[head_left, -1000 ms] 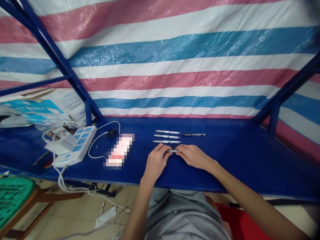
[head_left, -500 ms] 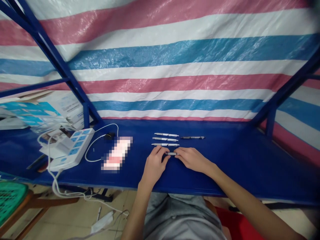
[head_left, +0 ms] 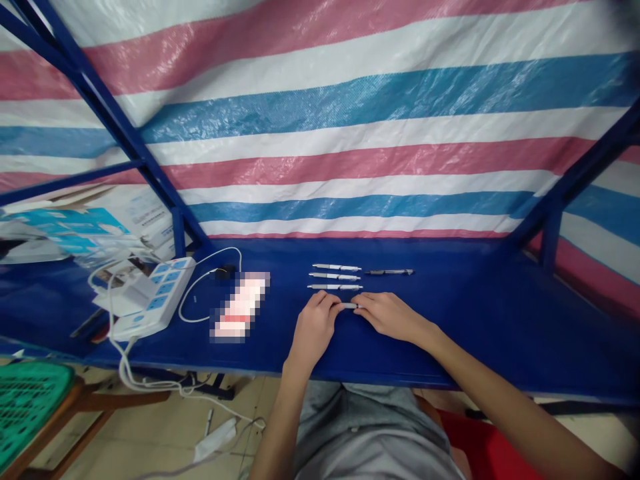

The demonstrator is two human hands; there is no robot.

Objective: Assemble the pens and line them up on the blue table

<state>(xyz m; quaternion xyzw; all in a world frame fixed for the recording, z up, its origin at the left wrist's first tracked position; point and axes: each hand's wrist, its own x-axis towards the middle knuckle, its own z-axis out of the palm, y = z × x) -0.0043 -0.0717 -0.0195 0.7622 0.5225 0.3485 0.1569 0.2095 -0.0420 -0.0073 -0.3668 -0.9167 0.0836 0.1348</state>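
Grey pen part (head_left: 349, 306): pinched at the fingertips between left hand (head_left: 314, 327) and right hand (head_left: 387, 316), both closed narrow around it.
White pens (head_left: 335, 277): three, lying parallel just beyond the hands.
Black pen (head_left: 389, 272): just right of them.
Blue table (head_left: 450, 333): beneath all, power strip (head_left: 147, 300) well left.

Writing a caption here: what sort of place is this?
Probably a makeshift indoor workstation: a blue metal-framed bench, a striped tarpaulin hung behind it, and a power strip with cables on the bench top.
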